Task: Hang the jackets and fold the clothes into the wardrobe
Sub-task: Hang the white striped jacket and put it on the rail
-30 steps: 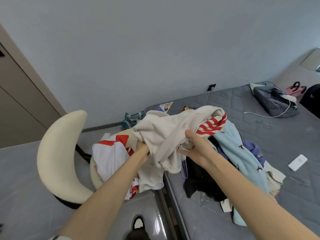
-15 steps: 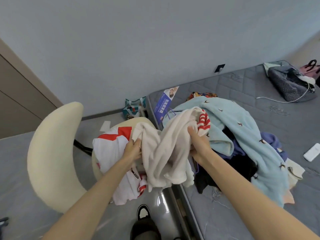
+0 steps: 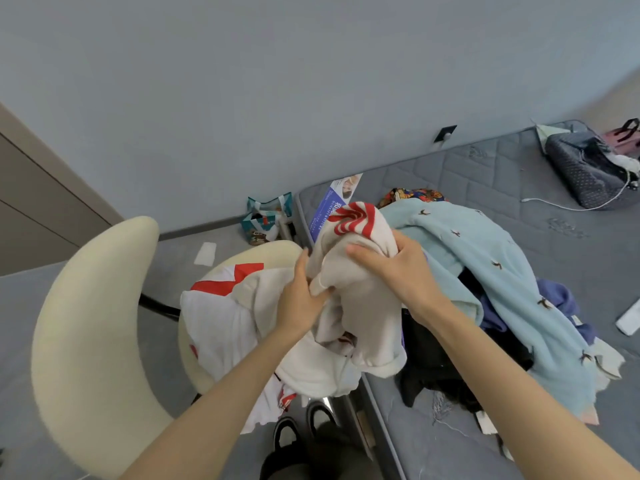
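Here, the grey quilted mattress (image 3: 485,188) bore the unsorted pile (image 3: 485,258); the cream curved-back chair (image 3: 79,323) carried a white-and-red top (image 3: 221,323). Between them you held the cream fleece garment with red-striped cuff (image 3: 367,306), left hand (image 3: 299,299) and right hand (image 3: 398,271) both gripping it close together, likely to straighten it.

- The left hand's (image 3: 301,299) fingertips are tucked out of sight in the cream sweater (image 3: 363,306).
- The picture's edge cuts off the pink bag (image 3: 623,135), upper right.
- The white thing (image 3: 628,318) at the right edge is cut off too.
- The blue booklet's (image 3: 329,209) words are too small to read.
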{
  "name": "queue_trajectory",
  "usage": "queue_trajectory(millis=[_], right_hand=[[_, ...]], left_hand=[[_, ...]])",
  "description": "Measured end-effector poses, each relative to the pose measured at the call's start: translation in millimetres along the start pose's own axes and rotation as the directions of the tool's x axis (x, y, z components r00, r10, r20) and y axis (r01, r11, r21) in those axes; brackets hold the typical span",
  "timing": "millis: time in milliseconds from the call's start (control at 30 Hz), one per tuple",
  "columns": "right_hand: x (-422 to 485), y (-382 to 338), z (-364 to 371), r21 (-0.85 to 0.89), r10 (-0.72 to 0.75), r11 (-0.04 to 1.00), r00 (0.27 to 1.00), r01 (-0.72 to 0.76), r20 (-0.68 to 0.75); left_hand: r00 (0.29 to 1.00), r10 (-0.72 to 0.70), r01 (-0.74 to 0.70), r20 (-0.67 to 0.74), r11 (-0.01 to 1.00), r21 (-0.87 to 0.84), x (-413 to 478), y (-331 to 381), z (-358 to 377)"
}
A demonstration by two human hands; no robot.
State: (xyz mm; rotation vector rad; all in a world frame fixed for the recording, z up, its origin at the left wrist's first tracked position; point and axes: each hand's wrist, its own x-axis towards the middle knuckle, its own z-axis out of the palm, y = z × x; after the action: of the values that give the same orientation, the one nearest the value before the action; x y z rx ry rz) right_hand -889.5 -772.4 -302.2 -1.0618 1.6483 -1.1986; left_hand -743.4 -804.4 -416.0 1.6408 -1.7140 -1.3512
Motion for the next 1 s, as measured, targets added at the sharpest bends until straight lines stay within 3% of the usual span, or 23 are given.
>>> queue_trajectory(millis=[100,167,267,367,433,567,667,767,833,900,1000], right_hand=[[12.8,13.3,-14.2,-0.218,-0.144,0.968,0.986,0.122,-0.083],[18.2,30.3,-21.2,-0.431,-0.176,0.893,0.981,0.126,-0.078],[19.0,59.2,-23.6,-0.598,0.045,0.797,0.979,0.084,0.197],[9.2,83.7,-7.6,-0.588,0.267,0.799,0.805,0.123,0.530],[6.6,97.6,12.3,-0.557,0.251,0.816,0.775,0.153,0.580],[21.4,97.4,55.2,-0.273,0.158,0.962,0.863,-0.024,0.481],[27.9,86.6,68.5,-0.158,0.021,0.987,0.924,0.043,0.381],[28.8,80.5,65.0,-0.314,0.030,0.946,0.941,0.082,0.337],[33.7,82.4,56.9,-0.476,0.002,0.865,0.947,0.159,0.321],[38.1,70.2,49.1,-0.522,-0.029,0.839,0.971,0.154,0.239],[48.8,38.0,35.3,-0.419,-0.022,0.907,1.000,0.029,0.020]], left_hand=[[0.997,-0.075,0.074,0.002,0.984,0.162,7.3,1.4,-2.2],[0.986,-0.164,0.165,0.028,0.986,-0.033,9.8,5.1,-8.7],[0.957,-0.268,0.290,0.110,0.902,-0.321,11.9,17.5,-28.3],[0.943,-0.239,0.319,0.230,0.846,-0.427,14.0,33.3,-49.6],[0.933,-0.194,0.327,0.304,0.809,-0.488,13.9,41.8,-58.4],[0.921,-0.132,0.347,0.367,0.708,-0.616,12.0,50.8,-72.8],[0.921,-0.092,0.345,0.378,0.642,-0.685,10.0,50.8,-83.4],[0.956,-0.079,0.273,0.283,0.599,-0.753,10.5,46.6,-95.2],[0.979,-0.114,0.205,0.171,0.566,-0.798,11.8,37.2,-105.5],[0.983,-0.170,0.161,0.067,0.631,-0.759,10.7,22.9,-111.4],[0.964,-0.263,0.223,-0.030,0.869,-0.441,2.4,-0.6,-103.6]])
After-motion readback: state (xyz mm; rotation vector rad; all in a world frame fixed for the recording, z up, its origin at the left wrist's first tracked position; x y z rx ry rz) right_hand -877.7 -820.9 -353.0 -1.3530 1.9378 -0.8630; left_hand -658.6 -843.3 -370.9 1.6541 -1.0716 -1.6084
